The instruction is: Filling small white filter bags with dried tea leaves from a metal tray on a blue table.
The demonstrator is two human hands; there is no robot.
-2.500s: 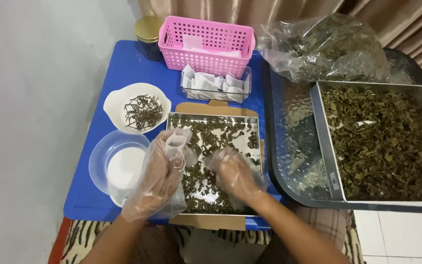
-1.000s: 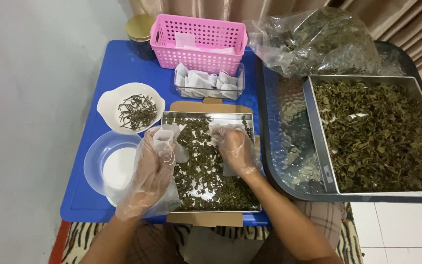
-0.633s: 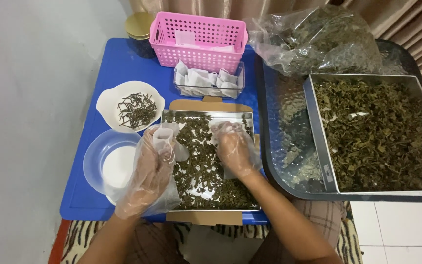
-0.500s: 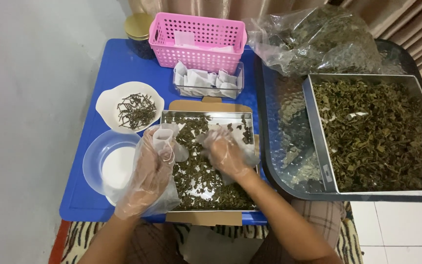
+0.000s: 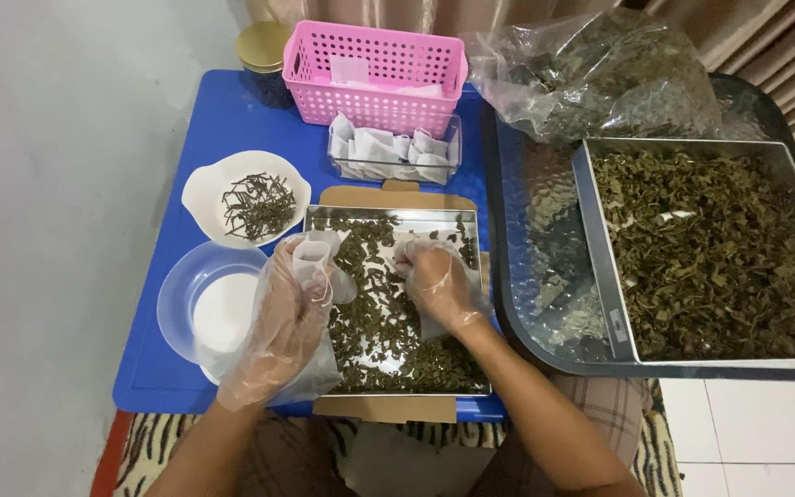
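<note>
Holding sachet [image 5: 310, 260] in L fingers [image 5: 298, 293], R hand [image 5: 436, 281] pinching leaves [image 5: 370, 322]

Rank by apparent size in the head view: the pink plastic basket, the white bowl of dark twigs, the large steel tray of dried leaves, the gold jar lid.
1. Large steel tray of dried leaves
2. Pink plastic basket
3. White bowl of dark twigs
4. Gold jar lid, partly hidden by the basket

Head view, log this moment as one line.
left hand: holds open white sachet | right hand: pinching dried leaves | over small steel tray
</note>
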